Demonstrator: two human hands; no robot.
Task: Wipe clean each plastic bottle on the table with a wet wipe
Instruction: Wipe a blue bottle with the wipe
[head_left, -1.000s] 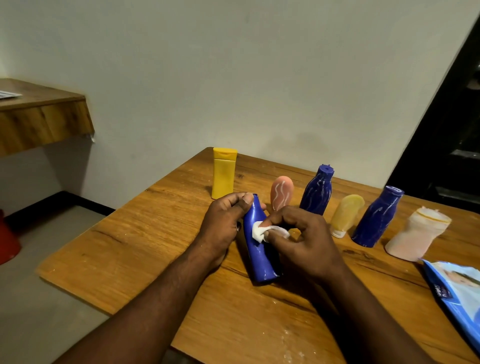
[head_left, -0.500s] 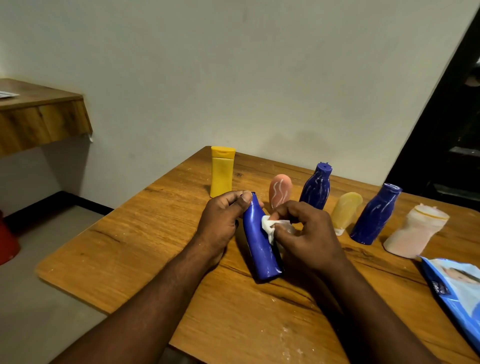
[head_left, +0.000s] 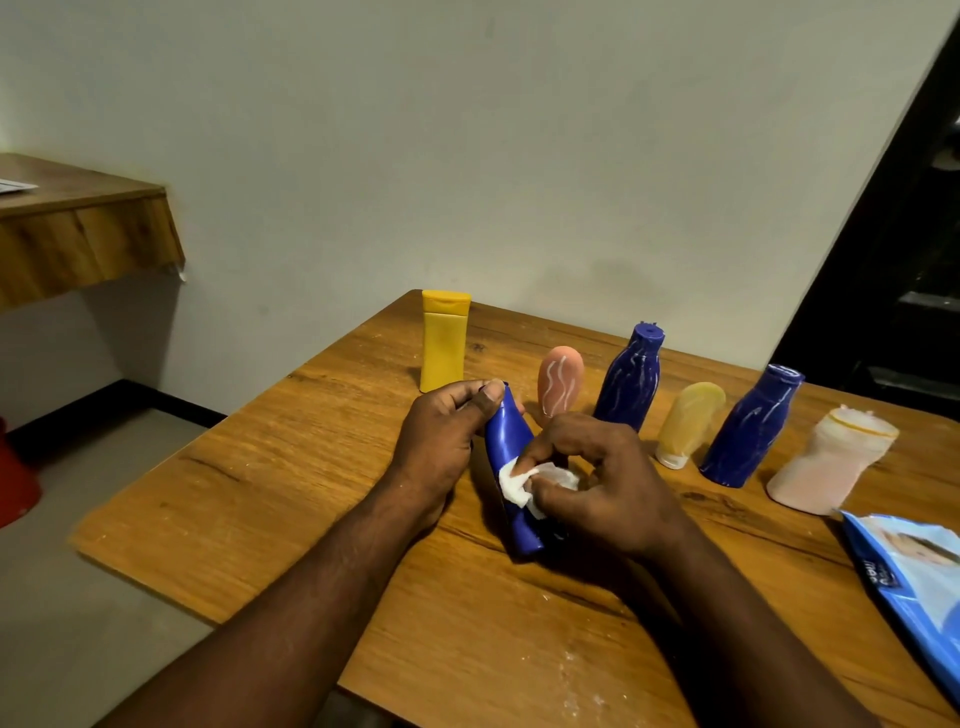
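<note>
Dark blue plastic bottle (head_left: 505, 441) sat tilted at mid-bench, base down on the wooden bench (head_left: 249, 499), cap end leaning away. Left hand (head_left: 439, 441) gripped the cap end, its fingers (head_left: 485, 406) curled round it. Right hand (head_left: 610, 493) pinched a crumpled white wet wipe (head_left: 511, 484) against the bottle's side.

Row behind, all upright or slightly leaning:
- yellow flat flip-cap bottle (head_left: 443, 345)
- salmon oval bottle with white squiggles (head_left: 560, 384), lower part hidden by the hands
- streaked blue bottle (head_left: 629, 387)
- pale yellow tube (head_left: 688, 423)
- second streaked blue bottle (head_left: 750, 426)
- pale pink translucent bottle (head_left: 826, 467)

Blue wipes pack (head_left: 924, 582) lay at the bench's right edge, partly cut off. Wooden wall shelf (head_left: 78, 244) far left, red object (head_left: 13, 478) on the floor below.
</note>
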